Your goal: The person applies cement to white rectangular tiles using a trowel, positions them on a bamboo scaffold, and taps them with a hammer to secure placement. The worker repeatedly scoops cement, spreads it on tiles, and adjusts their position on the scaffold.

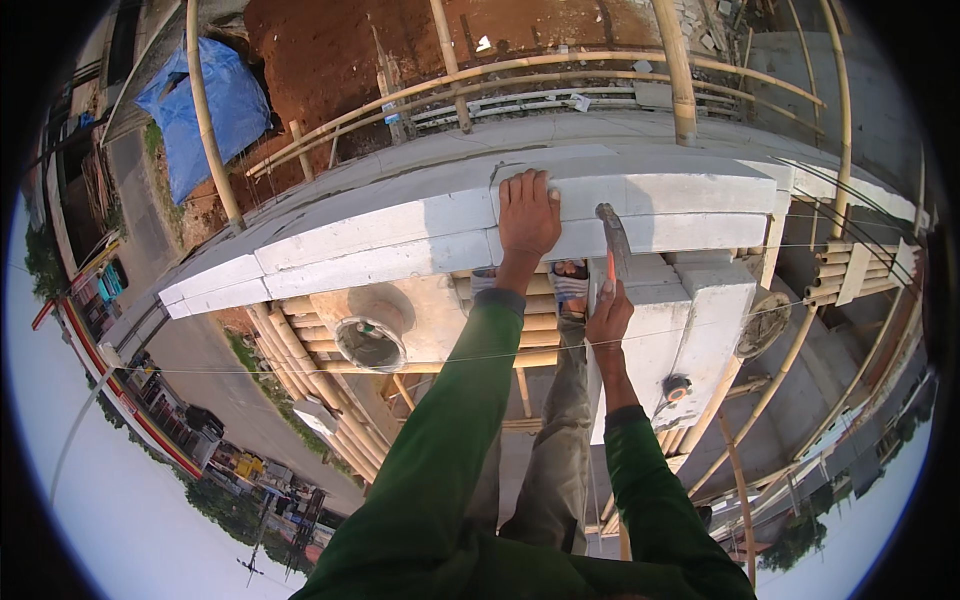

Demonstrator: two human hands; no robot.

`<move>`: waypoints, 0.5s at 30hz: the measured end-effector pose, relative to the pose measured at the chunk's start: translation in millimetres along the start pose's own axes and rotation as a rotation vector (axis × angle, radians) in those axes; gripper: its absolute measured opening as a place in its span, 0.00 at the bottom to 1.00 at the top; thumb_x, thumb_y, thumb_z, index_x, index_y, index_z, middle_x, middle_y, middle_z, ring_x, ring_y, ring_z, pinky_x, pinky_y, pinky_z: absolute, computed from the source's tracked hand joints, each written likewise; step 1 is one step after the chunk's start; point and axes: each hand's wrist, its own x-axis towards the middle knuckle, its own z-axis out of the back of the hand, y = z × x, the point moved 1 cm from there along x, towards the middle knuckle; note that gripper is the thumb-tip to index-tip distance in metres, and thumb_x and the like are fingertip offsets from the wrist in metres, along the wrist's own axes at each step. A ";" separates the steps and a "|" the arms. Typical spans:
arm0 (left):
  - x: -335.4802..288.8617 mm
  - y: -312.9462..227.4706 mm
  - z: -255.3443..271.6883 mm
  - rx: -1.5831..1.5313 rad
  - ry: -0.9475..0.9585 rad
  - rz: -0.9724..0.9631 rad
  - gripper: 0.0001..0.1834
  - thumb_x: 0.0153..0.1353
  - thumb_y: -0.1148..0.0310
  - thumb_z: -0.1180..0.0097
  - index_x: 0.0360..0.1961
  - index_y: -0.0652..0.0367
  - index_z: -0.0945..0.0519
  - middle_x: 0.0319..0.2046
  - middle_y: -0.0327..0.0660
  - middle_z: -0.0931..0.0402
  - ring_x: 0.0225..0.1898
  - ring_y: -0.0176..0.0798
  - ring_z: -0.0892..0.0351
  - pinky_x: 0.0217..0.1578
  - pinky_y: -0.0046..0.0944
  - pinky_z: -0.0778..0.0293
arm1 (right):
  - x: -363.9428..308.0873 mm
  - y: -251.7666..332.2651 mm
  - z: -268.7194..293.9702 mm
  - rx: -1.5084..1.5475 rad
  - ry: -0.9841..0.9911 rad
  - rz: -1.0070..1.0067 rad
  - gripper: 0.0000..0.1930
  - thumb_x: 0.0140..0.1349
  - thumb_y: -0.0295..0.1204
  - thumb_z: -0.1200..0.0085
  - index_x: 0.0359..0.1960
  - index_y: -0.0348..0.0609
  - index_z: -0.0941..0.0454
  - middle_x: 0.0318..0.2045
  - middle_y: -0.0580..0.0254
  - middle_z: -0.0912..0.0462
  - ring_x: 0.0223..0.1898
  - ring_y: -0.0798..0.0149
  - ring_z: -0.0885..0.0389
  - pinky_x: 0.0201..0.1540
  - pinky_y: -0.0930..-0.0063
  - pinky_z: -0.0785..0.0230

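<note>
My left hand (pixel 528 212) is pressed onto a long course of white building blocks (pixel 370 225), its fingers close together and bent over the top edge of one block. In my right hand (pixel 608 318) is a hammer (pixel 614 243) with a dark metal head and an orange handle. The hammer head is up beside the block face, a little right of my left hand; whether it touches the block I cannot tell. Below the hammer, loose white blocks (pixel 645 310) lie on the scaffold by my feet. A tape-like round item (pixel 677 388) rests on one of them.
Bamboo poles (pixel 535 340) form the platform under me. A bucket (pixel 370 342) with grey residue stands on a board at left, and another round container (pixel 765 320) at right. A thin string (pixel 450 365) crosses the view. Beyond the wall are upright poles (pixel 672 80) and a blue tarp (pixel 205 115).
</note>
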 end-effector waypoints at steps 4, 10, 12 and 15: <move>0.0 -0.2 1.1 -0.020 -0.044 -0.024 0.24 0.68 0.62 0.48 0.61 0.63 0.27 0.59 0.49 0.28 0.63 0.53 0.33 0.69 0.55 0.44 | 4.9 0.2 2.1 0.239 0.133 -0.162 0.26 0.80 0.47 0.62 0.39 0.32 0.25 0.21 0.42 0.24 0.23 0.41 0.22 0.30 0.50 0.32; -0.6 0.5 -1.2 -0.014 -0.027 -0.009 0.23 0.69 0.64 0.48 0.62 0.61 0.28 0.61 0.48 0.29 0.65 0.53 0.34 0.70 0.56 0.46 | 11.8 -1.4 -0.5 0.090 0.028 -0.087 0.30 0.81 0.51 0.64 0.36 0.31 0.26 0.20 0.41 0.23 0.23 0.43 0.21 0.31 0.51 0.31; -0.2 0.6 -2.6 0.013 0.015 0.018 0.23 0.69 0.64 0.48 0.62 0.61 0.28 0.61 0.48 0.29 0.65 0.53 0.34 0.71 0.56 0.46 | 10.9 -5.8 -0.3 0.136 0.115 -0.223 0.30 0.81 0.50 0.64 0.35 0.31 0.25 0.19 0.42 0.24 0.23 0.43 0.22 0.31 0.50 0.31; -0.8 0.8 -3.0 0.042 0.006 -0.006 0.24 0.70 0.61 0.51 0.62 0.63 0.28 0.60 0.48 0.28 0.64 0.52 0.34 0.71 0.55 0.46 | 13.1 -12.7 8.2 0.205 -0.005 -0.174 0.31 0.81 0.52 0.63 0.33 0.32 0.27 0.17 0.52 0.29 0.19 0.54 0.30 0.26 0.57 0.38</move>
